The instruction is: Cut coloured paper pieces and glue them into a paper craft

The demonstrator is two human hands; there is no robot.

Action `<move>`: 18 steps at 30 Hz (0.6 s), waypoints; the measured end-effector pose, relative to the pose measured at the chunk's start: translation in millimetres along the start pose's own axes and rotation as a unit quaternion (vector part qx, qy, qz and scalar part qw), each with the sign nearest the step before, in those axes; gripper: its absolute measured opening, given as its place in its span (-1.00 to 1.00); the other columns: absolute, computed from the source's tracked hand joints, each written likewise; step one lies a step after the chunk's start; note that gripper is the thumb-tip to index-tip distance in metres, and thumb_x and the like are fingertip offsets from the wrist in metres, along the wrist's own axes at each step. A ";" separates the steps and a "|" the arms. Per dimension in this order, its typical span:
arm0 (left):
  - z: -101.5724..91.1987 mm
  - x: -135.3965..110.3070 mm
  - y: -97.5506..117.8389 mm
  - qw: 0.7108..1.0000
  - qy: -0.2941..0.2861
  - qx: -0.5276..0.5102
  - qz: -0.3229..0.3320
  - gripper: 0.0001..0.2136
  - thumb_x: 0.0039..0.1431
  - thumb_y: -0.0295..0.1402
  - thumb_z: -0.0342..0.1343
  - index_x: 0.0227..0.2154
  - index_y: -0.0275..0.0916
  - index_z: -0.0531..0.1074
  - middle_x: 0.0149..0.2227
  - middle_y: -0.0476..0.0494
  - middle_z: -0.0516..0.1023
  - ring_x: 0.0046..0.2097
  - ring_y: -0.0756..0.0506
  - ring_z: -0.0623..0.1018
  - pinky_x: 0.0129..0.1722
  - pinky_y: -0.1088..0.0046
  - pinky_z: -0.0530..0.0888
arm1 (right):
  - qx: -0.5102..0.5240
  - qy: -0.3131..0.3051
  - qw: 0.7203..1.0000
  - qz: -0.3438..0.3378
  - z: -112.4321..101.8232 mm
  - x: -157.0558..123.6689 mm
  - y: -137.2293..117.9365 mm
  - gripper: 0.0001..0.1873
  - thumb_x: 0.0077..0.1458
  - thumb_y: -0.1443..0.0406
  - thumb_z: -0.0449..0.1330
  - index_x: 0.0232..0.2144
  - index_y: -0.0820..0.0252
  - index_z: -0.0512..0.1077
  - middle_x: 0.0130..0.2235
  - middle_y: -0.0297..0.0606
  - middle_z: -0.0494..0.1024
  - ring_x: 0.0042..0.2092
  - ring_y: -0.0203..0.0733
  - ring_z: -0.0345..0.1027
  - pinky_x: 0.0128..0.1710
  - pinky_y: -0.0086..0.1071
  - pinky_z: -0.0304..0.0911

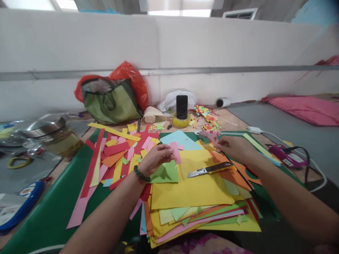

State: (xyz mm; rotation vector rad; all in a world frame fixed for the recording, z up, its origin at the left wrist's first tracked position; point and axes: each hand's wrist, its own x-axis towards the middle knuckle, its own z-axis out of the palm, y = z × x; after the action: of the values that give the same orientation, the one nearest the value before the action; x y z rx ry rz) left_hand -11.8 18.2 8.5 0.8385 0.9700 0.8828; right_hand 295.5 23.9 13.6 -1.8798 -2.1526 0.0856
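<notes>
Pinched in the fingers of my left hand [159, 155] is a small pink paper piece [175, 152], held above the stack of colored paper. My right hand [229, 146] has its fingers closed at the handle of a pink hot glue gun [209, 134]; a dark cord trails down from it. A yellow utility knife [210, 169], blade out, lies on the yellow sheet [196, 194] topping the stack. A green sheet [165, 173] and a light blue sheet [178, 137] lie beneath and beyond my left hand.
Cut paper strips [116, 151] are heaped at left on a green mat [53, 208]. At the back stand a phone [182, 107] on a yellow tape roll [181, 121], paper flowers [210, 121] and a green bag [113, 102]. A jar [58, 135] sits left, a magenta device [288, 156] right.
</notes>
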 end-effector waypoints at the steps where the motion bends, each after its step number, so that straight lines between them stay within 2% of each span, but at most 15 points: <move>1: 1.4 -0.5 -0.7 1.000 -0.008 0.000 -0.002 -0.66 -0.36 -0.31 0.45 -0.55 -0.29 0.40 -0.59 0.03 0.48 -0.52 0.07 0.49 -0.48 0.61 0.37 | 0.028 0.022 0.998 -0.053 -0.1 -5.6 -11.4 -0.79 0.12 0.14 0.14 -0.43 0.12 0.45 -0.47 -0.28 0.52 -0.47 -0.23 0.35 -0.50 -0.43 0.14; 3: 3.7 -1.8 -2.1 1.000 -0.026 0.010 -0.006 -0.65 -0.36 -0.28 0.45 -0.56 -0.30 0.40 -0.60 0.02 0.48 -0.52 0.06 0.50 -0.49 0.62 0.36 | 0.065 0.074 0.976 -0.192 3.8 -13.9 -36.1 -0.86 0.18 0.27 0.09 -0.29 0.11 0.45 -0.37 -0.27 0.53 -0.43 -0.27 0.36 -0.44 -0.44 0.19; 6: 6.1 -4.6 -4.5 0.998 -0.044 0.031 -0.012 -0.65 -0.32 -0.24 0.45 -0.56 -0.30 0.41 -0.59 -0.01 0.49 -0.52 0.06 0.51 -0.49 0.61 0.36 | 0.016 0.172 0.916 -0.361 14.4 -17.8 -67.4 -0.81 0.22 0.37 0.05 -0.23 0.13 0.46 -0.39 -0.27 0.49 -0.39 -0.27 0.36 -0.41 -0.44 0.17; 8: 7.1 -6.3 -6.1 0.997 -0.058 0.040 -0.011 -0.66 -0.28 -0.21 0.43 -0.55 -0.31 0.42 -0.58 -0.03 0.51 -0.52 0.06 0.51 -0.49 0.61 0.36 | 0.006 0.198 0.884 -0.424 19.9 -16.7 -80.2 -0.82 0.24 0.37 0.06 -0.23 0.15 0.47 -0.42 -0.29 0.45 -0.40 -0.29 0.33 -0.44 -0.45 0.13; 10: 7.8 -7.0 -8.1 0.996 -0.073 0.046 -0.008 -0.66 -0.27 -0.19 0.42 -0.55 -0.31 0.43 -0.58 -0.05 0.52 -0.51 0.05 0.51 -0.47 0.60 0.36 | 0.029 0.198 0.864 -0.463 23.0 -15.1 -87.6 -0.82 0.26 0.35 0.06 -0.26 0.17 0.48 -0.44 -0.30 0.42 -0.42 -0.31 0.29 -0.47 -0.46 0.11; 12: 8.1 -6.5 -10.6 0.996 -0.079 0.052 0.003 -0.66 -0.27 -0.19 0.42 -0.56 -0.31 0.44 -0.58 -0.04 0.52 -0.51 0.05 0.50 -0.45 0.58 0.38 | 0.075 0.189 0.855 -0.477 24.9 -14.2 -92.0 -0.78 0.27 0.34 0.05 -0.33 0.18 0.49 -0.45 -0.30 0.40 -0.42 -0.32 0.27 -0.46 -0.46 0.13; 14: 8.2 -5.1 -13.3 0.996 -0.071 0.058 0.024 -0.68 -0.27 -0.19 0.41 -0.55 -0.31 0.47 -0.59 -0.03 0.51 -0.52 0.05 0.49 -0.44 0.57 0.39 | 0.156 0.167 0.860 -0.456 26.6 -14.1 -95.3 -0.77 0.27 0.31 0.07 -0.38 0.19 0.49 -0.44 -0.29 0.39 -0.41 -0.33 0.28 -0.44 -0.47 0.17; 16: 8.4 -3.8 -15.4 0.995 -0.058 0.065 0.046 -0.71 -0.25 -0.21 0.40 -0.53 -0.30 0.50 -0.58 -0.01 0.50 -0.51 0.05 0.49 -0.42 0.55 0.40 | 0.259 0.137 0.877 -0.380 28.1 -14.2 -98.4 -0.80 0.23 0.26 0.13 -0.41 0.17 0.48 -0.44 -0.31 0.38 -0.43 -0.35 0.27 -0.44 -0.47 0.20; 18: 9.0 -3.6 -16.0 0.994 -0.047 0.078 0.059 -0.74 -0.23 -0.22 0.38 -0.53 -0.30 0.52 -0.56 -0.02 0.51 -0.50 0.03 0.51 -0.41 0.53 0.41 | 0.356 0.095 0.892 -0.262 29.1 -13.5 -101.4 -0.78 0.16 0.20 0.18 -0.48 0.16 0.45 -0.44 -0.33 0.37 -0.45 -0.34 0.25 -0.49 -0.46 0.18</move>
State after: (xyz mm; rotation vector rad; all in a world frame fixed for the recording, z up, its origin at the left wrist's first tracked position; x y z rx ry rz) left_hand -0.8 6.9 -1.6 1.0715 0.9219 0.8681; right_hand 192.2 -0.5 6.5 -0.8417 -2.0191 0.4788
